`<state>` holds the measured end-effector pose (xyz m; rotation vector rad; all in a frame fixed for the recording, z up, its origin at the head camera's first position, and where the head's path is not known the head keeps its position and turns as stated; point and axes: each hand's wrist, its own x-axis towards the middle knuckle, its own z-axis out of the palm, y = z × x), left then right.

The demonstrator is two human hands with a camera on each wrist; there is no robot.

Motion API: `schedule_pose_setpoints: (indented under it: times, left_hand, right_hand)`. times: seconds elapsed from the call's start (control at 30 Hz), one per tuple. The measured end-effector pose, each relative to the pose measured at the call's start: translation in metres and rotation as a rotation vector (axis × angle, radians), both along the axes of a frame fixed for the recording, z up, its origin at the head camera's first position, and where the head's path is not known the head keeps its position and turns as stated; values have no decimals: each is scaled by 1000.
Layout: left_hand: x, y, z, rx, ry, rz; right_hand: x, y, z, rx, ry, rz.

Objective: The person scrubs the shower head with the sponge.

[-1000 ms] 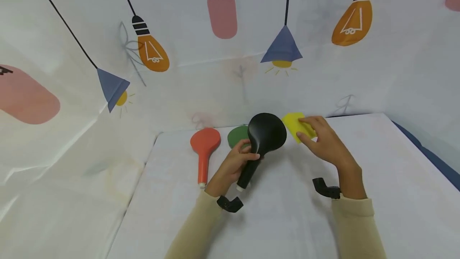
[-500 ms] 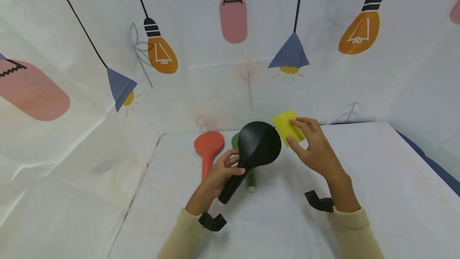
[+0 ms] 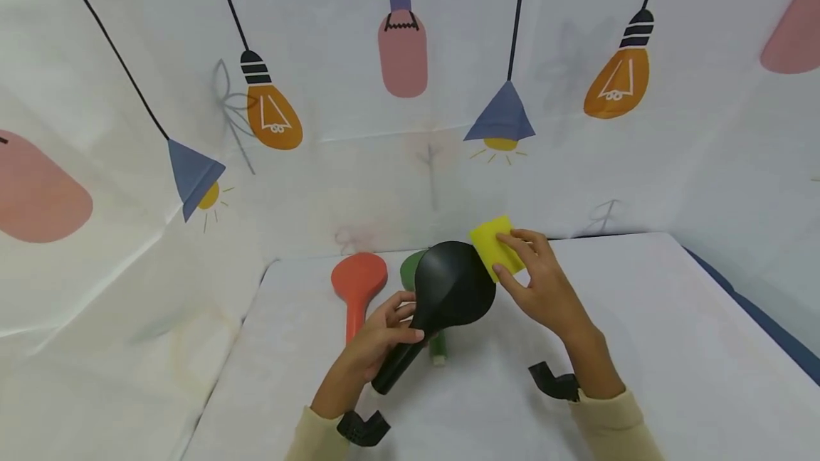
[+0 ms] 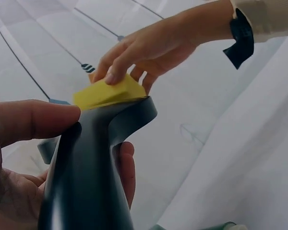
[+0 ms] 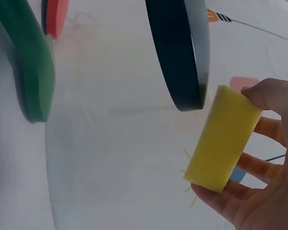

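In the head view, my left hand [image 3: 368, 348] grips the neck of a black hand-held shower head [image 3: 453, 283], thumb across the front. It is raised above the white table, its round head tilted up to the right. My right hand [image 3: 547, 301] pinches a yellow sponge [image 3: 496, 249] between thumb and fingertips. The sponge is at the upper right rim of the black head; in the right wrist view, one corner of the sponge [image 5: 224, 139] meets that rim [image 5: 187, 98] or nearly so. Behind the left hand lies a red shower head [image 3: 359, 279]. A green one [image 3: 410, 272] is partly hidden by the black one.
The white-covered table [image 3: 487, 404] meets a white wall sheet [image 3: 359, 183] printed with lamps and bulbs. A side sheet [image 3: 128, 347] rises along the table's left edge. A dark blue strip [image 3: 769, 326] shows past the right edge.
The black shower head has swung so its handle points further down-left, and it looks larger. The sponge and right hand have shifted left along with it. The camera view has tilted up slightly.
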<state>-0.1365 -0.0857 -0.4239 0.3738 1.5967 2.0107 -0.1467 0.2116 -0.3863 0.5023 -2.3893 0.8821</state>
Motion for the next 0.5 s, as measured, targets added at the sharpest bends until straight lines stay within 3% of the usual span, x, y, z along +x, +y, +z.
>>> schedule_pose_setpoints:
  times: [0.17,0.5]
  left_hand:
    - [0,-7,3,-19,39,-2]
    - [2,-6,3,3,45,9]
  right_hand:
    - [-1,-7,-2,14,-6,16]
    - [1,-13,-3,59,47,9]
